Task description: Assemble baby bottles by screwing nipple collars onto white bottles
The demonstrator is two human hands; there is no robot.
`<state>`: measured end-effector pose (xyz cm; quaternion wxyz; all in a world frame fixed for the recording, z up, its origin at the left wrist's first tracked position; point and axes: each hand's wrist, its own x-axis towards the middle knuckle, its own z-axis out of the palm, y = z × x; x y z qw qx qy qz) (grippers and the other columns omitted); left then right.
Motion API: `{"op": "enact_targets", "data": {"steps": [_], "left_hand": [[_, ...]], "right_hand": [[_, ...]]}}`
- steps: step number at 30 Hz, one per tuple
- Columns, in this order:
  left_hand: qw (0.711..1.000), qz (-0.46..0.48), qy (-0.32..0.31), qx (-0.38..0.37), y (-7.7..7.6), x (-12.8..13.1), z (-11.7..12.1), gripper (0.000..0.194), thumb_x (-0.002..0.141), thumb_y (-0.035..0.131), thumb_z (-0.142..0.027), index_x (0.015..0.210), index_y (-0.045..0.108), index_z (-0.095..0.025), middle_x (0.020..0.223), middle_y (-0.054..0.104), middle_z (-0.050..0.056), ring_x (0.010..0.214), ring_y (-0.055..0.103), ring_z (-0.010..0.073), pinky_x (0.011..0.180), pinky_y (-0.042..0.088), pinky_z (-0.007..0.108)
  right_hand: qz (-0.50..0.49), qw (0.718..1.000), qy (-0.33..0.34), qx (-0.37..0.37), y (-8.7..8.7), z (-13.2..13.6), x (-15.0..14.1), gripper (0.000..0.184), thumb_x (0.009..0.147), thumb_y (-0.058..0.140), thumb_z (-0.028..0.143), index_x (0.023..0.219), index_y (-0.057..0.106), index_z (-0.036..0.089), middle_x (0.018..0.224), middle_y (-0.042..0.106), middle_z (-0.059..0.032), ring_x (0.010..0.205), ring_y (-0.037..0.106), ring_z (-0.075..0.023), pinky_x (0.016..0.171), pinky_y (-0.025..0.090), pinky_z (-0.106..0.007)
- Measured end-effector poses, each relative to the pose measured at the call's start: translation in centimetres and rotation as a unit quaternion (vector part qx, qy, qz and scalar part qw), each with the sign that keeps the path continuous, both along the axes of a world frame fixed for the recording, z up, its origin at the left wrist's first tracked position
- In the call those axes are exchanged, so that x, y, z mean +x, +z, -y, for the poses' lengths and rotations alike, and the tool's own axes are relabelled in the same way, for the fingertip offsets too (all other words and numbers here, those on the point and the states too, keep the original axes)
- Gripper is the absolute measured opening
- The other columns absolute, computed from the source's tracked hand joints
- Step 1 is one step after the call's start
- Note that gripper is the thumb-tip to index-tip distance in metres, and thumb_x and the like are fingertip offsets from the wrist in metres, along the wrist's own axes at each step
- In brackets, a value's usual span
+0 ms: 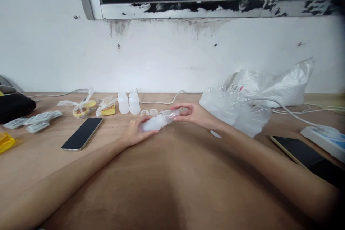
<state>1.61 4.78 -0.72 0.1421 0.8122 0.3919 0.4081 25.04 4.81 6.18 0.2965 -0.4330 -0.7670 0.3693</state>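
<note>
My left hand is wrapped round a frosted white plastic bottle, which lies tilted just above the table and points up to the right. The fingers of my right hand close round a clear dome-shaped cap at the bottle's far end. Whether the cap is fully seated on the bottle I cannot tell. Just behind my hands lie small whitish rings. Left of these stand two frosted white bottles, upright side by side. Beyond my right forearm sits a heap of similar bottles with clear tops.
A phone lies left of my left hand, and a dark tablet-like device at the right near a power strip. Bagged yellow food, several small pale packs and a white plastic bag rest along the back. Cables run by the wall.
</note>
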Motion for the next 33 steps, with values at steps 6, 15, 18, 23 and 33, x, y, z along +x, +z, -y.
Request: {"op": "enact_targets", "data": {"steps": [6, 15, 18, 23, 33], "left_hand": [[1.000, -0.010, 0.001, 0.008, 0.1, 0.0, 0.1, 0.046, 0.064, 0.063, -0.046, 0.100, 0.055, -0.018, 0.094, 0.061, 0.002, 0.086, 0.057, 0.0176, 0.074, 0.045, 0.028], [0.999, -0.001, -0.038, 0.013, -0.2, -0.2, 0.0, 0.043, 0.065, 0.063, -0.042, 0.099, 0.054, -0.017, 0.093, 0.060, 0.003, 0.085, 0.057, 0.0171, 0.073, 0.045, 0.026], [0.999, 0.003, -0.036, 0.013, -0.2, -0.1, 0.1, 0.043, 0.065, 0.063, -0.042, 0.099, 0.053, -0.017, 0.092, 0.060, 0.004, 0.083, 0.057, 0.0169, 0.071, 0.045, 0.026], [0.999, -0.012, -0.035, 0.020, 0.0, 0.0, 0.4, 0.043, 0.065, 0.061, -0.044, 0.098, 0.053, -0.017, 0.094, 0.060, 0.003, 0.083, 0.056, 0.0171, 0.070, 0.044, 0.026], [0.999, -0.012, -0.029, 0.036, 0.1, 0.4, 0.7, 0.039, 0.067, 0.061, -0.039, 0.096, 0.050, -0.016, 0.090, 0.059, 0.003, 0.078, 0.055, 0.0148, 0.065, 0.042, 0.024]], "right_hand": [[-0.006, 0.999, 0.035, -0.007, -0.5, -0.1, 0.0, 0.042, 0.066, 0.063, 0.031, 0.105, 0.054, 0.019, 0.110, 0.057, -0.0042, 0.092, 0.057, -0.0181, 0.085, 0.044, -0.035], [-0.047, 0.995, 0.090, 0.017, -2.1, -0.8, -0.1, 0.051, 0.069, 0.061, 0.033, 0.116, 0.051, 0.017, 0.109, 0.058, -0.0052, 0.100, 0.054, -0.0176, 0.090, 0.040, -0.032], [-0.024, 0.996, 0.078, 0.040, -2.5, -1.0, 0.0, 0.053, 0.069, 0.060, 0.037, 0.118, 0.050, 0.018, 0.107, 0.059, -0.0053, 0.100, 0.053, -0.0186, 0.090, 0.039, -0.034], [0.032, 0.992, 0.064, 0.106, -2.7, -0.8, -0.1, 0.053, 0.069, 0.060, 0.040, 0.117, 0.051, 0.020, 0.101, 0.061, -0.0048, 0.096, 0.054, -0.0209, 0.087, 0.041, -0.036], [0.034, 0.990, 0.054, 0.125, -1.7, 0.9, -1.4, 0.049, 0.069, 0.060, 0.031, 0.115, 0.052, 0.017, 0.108, 0.058, -0.0054, 0.093, 0.055, -0.0174, 0.085, 0.042, -0.034]]}}
